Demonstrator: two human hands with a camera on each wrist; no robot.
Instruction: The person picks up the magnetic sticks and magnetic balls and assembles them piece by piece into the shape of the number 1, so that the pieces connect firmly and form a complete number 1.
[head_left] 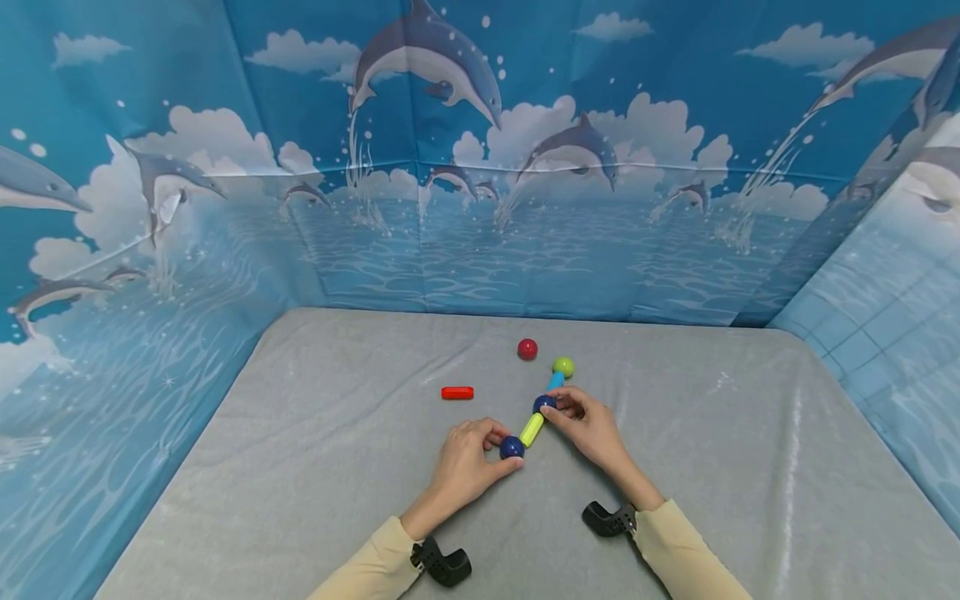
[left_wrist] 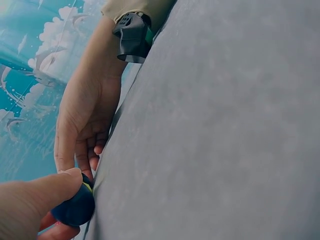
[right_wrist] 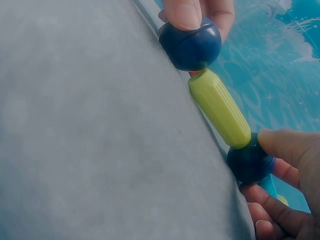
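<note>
1. A short chain of parts runs aslant across the grey surface [head_left: 300, 467]: near ball [head_left: 512, 447], yellow rod [head_left: 532, 430], far ball [head_left: 544, 404], light-blue rod [head_left: 555, 382] and green ball [head_left: 563, 367].
2. At risk, in all likelihood, is the joint between near ball and yellow rod: an off-line push could skew the rod or roll the ball aside. Whether that joint is firm cannot be told.
3. A sideways pull at the far ball might also part the light-blue rod and green ball, which no hand steadies.
4. The left hand [head_left: 467, 460] reaches in from lower left, its grip pinching the near ball, thumb on the near side, fingers beyond.
5. The right hand [head_left: 588, 427] angles in from lower right, its grip pinching the far ball between thumb and fingers.
6. A red rod [head_left: 457, 392] and red ball [head_left: 527, 349] lie apart from the chain.
</note>
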